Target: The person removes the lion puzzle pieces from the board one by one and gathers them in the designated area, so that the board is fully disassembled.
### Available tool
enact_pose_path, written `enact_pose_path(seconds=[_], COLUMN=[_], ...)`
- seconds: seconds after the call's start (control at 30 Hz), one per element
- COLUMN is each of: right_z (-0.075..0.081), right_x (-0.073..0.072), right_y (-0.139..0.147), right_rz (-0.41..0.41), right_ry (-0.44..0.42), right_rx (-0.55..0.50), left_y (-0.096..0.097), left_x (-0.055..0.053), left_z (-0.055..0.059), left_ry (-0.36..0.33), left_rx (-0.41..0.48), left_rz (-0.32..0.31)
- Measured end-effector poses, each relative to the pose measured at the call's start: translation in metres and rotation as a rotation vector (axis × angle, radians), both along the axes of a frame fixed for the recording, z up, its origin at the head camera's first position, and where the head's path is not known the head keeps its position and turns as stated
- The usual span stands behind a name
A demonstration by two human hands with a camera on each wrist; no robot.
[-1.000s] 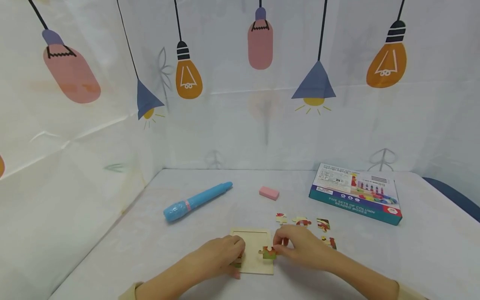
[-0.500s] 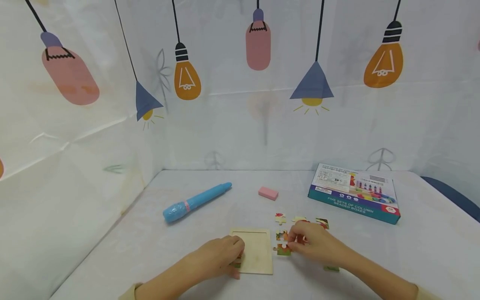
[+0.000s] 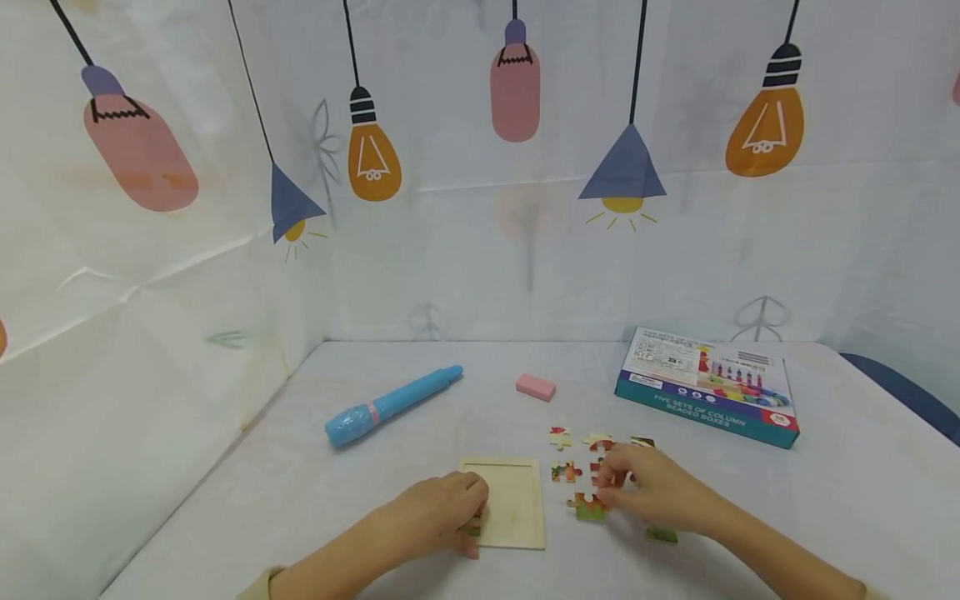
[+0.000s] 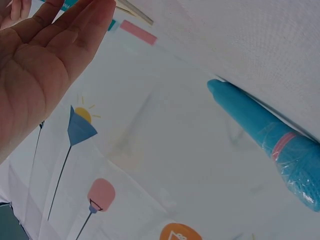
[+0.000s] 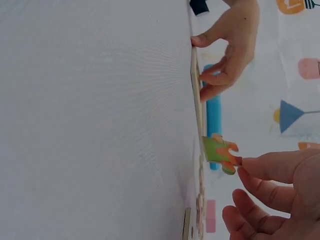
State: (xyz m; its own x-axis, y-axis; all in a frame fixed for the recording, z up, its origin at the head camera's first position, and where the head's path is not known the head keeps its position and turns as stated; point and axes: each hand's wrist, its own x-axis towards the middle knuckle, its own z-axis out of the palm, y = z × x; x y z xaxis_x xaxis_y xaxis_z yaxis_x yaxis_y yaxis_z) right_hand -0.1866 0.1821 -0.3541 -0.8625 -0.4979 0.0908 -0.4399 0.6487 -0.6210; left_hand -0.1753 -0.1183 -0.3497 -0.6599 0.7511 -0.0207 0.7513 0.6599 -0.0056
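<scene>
My right hand [image 3: 647,487] pinches a green and orange jigsaw piece [image 3: 589,507] between thumb and forefinger, right of the wooden puzzle tray. In the right wrist view that jigsaw piece [image 5: 220,152] stands tilted up, held by one tab. My left hand [image 3: 442,510] holds the shallow puzzle tray [image 3: 513,507] at its left side, thumb at the near edge and curled fingers over the frame. A jigsaw piece [image 3: 474,525] in the tray shows partly beneath that hand. Loose jigsaw pieces, such as one red and white piece [image 3: 559,437], lie beyond the right hand, some hidden by it.
A blue, plastic-wrapped torch-shaped object [image 3: 393,406] lies at the back left of the white table. A pink eraser-like block [image 3: 536,387] sits behind the pieces. A flat game box [image 3: 708,387] stands at back right, before a patterned curtain [image 3: 465,258].
My right hand has carried the jigsaw piece from the tray's right edge out to the right, over the loose pieces. The left hand stays on the tray.
</scene>
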Motion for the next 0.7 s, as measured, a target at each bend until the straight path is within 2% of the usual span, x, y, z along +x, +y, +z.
enact_pose_path(seconds=[0.4,0.7], right_z=[-0.005,-0.007], right_x=[-0.002,-0.001], right_y=[0.019,0.029], right_rz=[-0.02,-0.022], right_ry=[-0.128,-0.178], right_rx=[-0.023,-0.023], left_y=[-0.001,-0.001], left_x=[-0.001,0.0], left_z=[0.001,0.001], left_ry=[0.011,0.014], left_rx=[0.008,0.011], left_rz=[-0.028,-0.021])
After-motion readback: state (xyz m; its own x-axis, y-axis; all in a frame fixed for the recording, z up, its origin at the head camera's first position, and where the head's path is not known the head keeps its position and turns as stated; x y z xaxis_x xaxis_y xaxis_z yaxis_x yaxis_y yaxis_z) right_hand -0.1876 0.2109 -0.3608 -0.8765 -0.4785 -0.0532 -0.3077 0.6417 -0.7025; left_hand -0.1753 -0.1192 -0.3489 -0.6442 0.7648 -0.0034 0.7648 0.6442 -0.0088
